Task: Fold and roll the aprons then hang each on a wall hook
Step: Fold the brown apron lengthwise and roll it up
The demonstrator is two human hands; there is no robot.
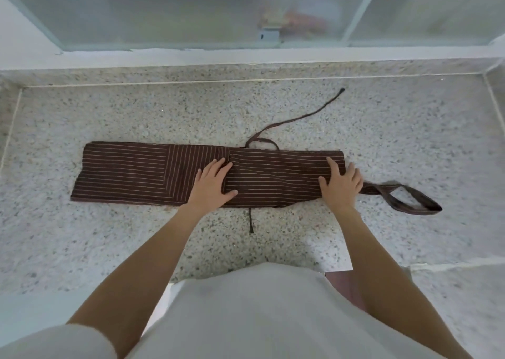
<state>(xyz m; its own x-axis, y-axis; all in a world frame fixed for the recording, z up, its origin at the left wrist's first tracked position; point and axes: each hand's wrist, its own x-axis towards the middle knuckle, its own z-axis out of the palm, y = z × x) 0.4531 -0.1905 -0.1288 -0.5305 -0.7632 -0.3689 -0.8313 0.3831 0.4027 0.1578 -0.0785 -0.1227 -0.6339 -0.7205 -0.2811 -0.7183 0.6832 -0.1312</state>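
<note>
Head view: brown striped apron point(169, 175) is laid flat on the speckled stone worktop point(109, 112), already folded into a long narrow band. It is pressed down by the left hand point(211, 181) near the middle and the right hand point(340, 185) at the right end; on both, the grip is apart, fingers straight, nothing clamped. Neck loop point(404, 198) trails off right, one tie strap point(300, 119) runs away rearward. Folding judged done; rolling not yet started, hanging left. No wall hook is seen.

Folded apron point(207, 176) flat on counter point(109, 112).
Left hand point(213, 181) on its middle, right hand point(340, 185) on its right end; neck loop point(404, 198) right of right hand.
</note>
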